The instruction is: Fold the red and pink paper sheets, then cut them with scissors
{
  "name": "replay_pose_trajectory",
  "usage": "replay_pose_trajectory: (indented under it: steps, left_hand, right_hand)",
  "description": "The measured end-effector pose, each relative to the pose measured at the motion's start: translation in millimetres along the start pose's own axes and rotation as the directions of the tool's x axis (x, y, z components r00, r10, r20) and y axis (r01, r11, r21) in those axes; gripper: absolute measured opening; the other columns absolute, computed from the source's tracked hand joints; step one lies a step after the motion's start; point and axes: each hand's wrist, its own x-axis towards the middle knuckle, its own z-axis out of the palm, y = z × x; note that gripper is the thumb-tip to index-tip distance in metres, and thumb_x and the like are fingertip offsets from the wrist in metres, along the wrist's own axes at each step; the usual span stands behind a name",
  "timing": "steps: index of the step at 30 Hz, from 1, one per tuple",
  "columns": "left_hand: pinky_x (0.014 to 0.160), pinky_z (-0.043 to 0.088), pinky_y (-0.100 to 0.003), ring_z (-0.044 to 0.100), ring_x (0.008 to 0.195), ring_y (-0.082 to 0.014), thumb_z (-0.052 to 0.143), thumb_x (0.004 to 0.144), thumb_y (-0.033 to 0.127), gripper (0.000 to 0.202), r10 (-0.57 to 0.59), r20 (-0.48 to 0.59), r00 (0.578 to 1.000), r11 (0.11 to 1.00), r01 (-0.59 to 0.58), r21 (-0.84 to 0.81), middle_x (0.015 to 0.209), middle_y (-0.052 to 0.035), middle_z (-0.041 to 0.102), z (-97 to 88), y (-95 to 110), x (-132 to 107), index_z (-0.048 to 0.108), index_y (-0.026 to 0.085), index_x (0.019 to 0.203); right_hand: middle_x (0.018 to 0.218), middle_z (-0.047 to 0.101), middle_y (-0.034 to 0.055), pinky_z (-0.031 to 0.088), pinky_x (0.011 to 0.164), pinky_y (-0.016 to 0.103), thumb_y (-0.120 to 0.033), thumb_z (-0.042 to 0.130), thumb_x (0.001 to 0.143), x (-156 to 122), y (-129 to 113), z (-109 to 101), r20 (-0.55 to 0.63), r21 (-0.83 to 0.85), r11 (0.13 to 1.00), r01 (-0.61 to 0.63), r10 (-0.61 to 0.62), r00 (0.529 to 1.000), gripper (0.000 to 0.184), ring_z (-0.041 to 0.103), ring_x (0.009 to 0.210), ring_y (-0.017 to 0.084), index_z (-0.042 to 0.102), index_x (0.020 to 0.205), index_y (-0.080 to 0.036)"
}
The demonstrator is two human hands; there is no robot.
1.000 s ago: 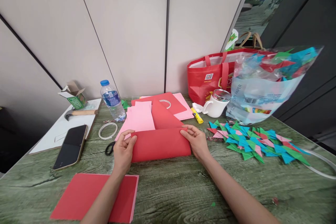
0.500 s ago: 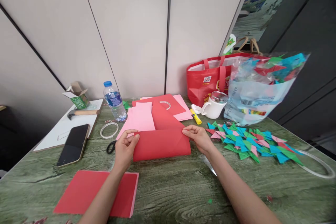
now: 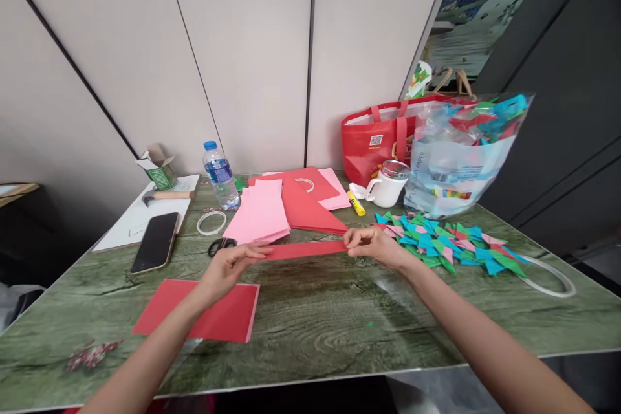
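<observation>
Between my two hands a folded sheet of red paper [image 3: 306,250] is stretched level, seen nearly edge-on above the table. My left hand [image 3: 229,268] pinches its left end and my right hand [image 3: 372,246] pinches its right end. Just behind it lie a stack of pink paper [image 3: 262,212] and red paper sheets [image 3: 310,207]. A red stack with pink edges [image 3: 213,315] rests under my left forearm. Black scissor handles [image 3: 221,246] show beside the pink stack, their blades hidden.
Left are a phone [image 3: 155,242], hammer [image 3: 169,195], small box [image 3: 160,171], tape roll [image 3: 211,223] and water bottle [image 3: 221,174]. Right are a glue stick [image 3: 356,203], white mug [image 3: 387,189], red bag [image 3: 359,149], plastic bag of paper pieces [image 3: 451,168] and folded paper pile [image 3: 441,242].
The red paper has tilted from showing its broad face to nearly edge-on, with both hands still gripping its ends. The camera view has shifted, showing the table's front edge.
</observation>
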Motion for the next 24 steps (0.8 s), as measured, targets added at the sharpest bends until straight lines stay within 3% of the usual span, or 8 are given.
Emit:
replay_pose_trajectory:
  steps: [3, 5, 9, 15, 18, 21, 24]
  left_hand:
    - [0.091, 0.037, -0.045, 0.047, 0.110, -0.0258, 0.044, 0.085, 0.023, 0.025, 0.169, 0.150, 0.974, 0.956, -0.199, 0.215, 0.105, -0.0119, 0.065, 3.7, -18.4, -16.8, 0.069, 0.023, 0.080]
    - [0.089, 0.037, -0.043, 0.047, 0.105, -0.0233, 0.041, 0.085, 0.016, 0.028, 0.264, 0.248, 0.932, 0.878, -0.339, 0.339, 0.107, -0.0103, 0.062, 6.7, -29.5, -25.5, 0.068, 0.024, 0.084]
    - [0.076, 0.040, -0.032, 0.046, 0.088, -0.0181, 0.034, 0.084, 0.006, 0.037, 0.305, 0.375, 0.876, 0.746, -0.464, 0.477, 0.094, -0.0072, 0.052, 11.5, -41.4, -33.6, 0.064, 0.024, 0.095]
    - [0.070, 0.039, -0.027, 0.044, 0.081, -0.0164, 0.029, 0.085, 0.004, 0.034, 0.212, 0.540, 0.815, 0.674, -0.522, 0.523, 0.088, -0.0066, 0.049, 12.1, -47.7, -29.9, 0.060, 0.018, 0.087]
    - [0.070, 0.039, -0.028, 0.045, 0.079, -0.0167, 0.028, 0.087, 0.006, 0.033, 0.135, 0.585, 0.800, 0.671, -0.508, 0.539, 0.087, -0.0064, 0.050, 9.4, -41.0, -25.7, 0.058, 0.018, 0.083]
    - [0.071, 0.039, -0.028, 0.048, 0.079, -0.0171, 0.026, 0.090, 0.011, 0.033, 0.033, 0.630, 0.776, 0.657, -0.492, 0.572, 0.085, -0.0056, 0.052, 9.7, -24.1, -23.6, 0.057, 0.017, 0.079]
    - [0.070, 0.041, -0.028, 0.051, 0.073, -0.0162, 0.027, 0.090, 0.014, 0.029, -0.060, 0.582, 0.811, 0.607, -0.433, 0.667, 0.082, -0.0053, 0.053, 17.6, -5.0, -24.8, 0.055, 0.015, 0.082]
  right_hand:
    - [0.065, 0.054, -0.0021, 0.039, 0.064, 0.026, -0.028, 0.077, 0.058, -13.9, 4.9, 1.2, 0.150, -0.163, 0.986, 0.043, -0.018, 0.989, 0.011, 0.051, 0.066, 0.013, 0.070, 0.058, -0.020]
    - [0.066, 0.050, -0.0021, 0.038, 0.063, 0.026, -0.032, 0.075, 0.060, -20.9, 9.9, 4.0, 0.220, -0.251, 0.965, 0.077, -0.020, 0.975, 0.012, 0.049, 0.066, 0.013, 0.071, 0.061, -0.021]
    - [0.069, 0.048, -0.0013, 0.038, 0.059, 0.025, -0.040, 0.071, 0.064, -27.9, 19.1, 10.7, 0.298, -0.338, 0.935, 0.108, -0.003, 0.955, 0.019, 0.047, 0.064, 0.013, 0.072, 0.065, -0.022]
    - [0.069, 0.049, 0.0003, 0.040, 0.061, 0.025, -0.043, 0.068, 0.068, -25.4, 25.6, 10.9, 0.374, -0.391, 0.912, 0.126, 0.033, 0.927, 0.025, 0.048, 0.064, 0.013, 0.072, 0.068, -0.019]
    - [0.070, 0.052, 0.0014, 0.040, 0.064, 0.025, -0.041, 0.066, 0.072, -25.0, 25.0, 6.2, 0.432, -0.440, 0.884, 0.158, 0.054, 0.900, 0.024, 0.051, 0.067, 0.013, 0.072, 0.071, -0.017]
    - [0.080, 0.055, 0.0035, 0.040, 0.067, 0.025, -0.038, 0.057, 0.081, -30.0, 16.4, -0.3, 0.527, -0.558, 0.781, 0.282, 0.072, 0.847, 0.023, 0.053, 0.075, 0.014, 0.072, 0.082, -0.020]
    - [0.089, 0.056, 0.0047, 0.038, 0.069, 0.027, -0.035, 0.048, 0.087, -39.4, 1.3, -3.5, 0.590, -0.667, 0.618, 0.416, 0.097, 0.802, 0.024, 0.052, 0.081, 0.016, 0.069, 0.093, -0.024]
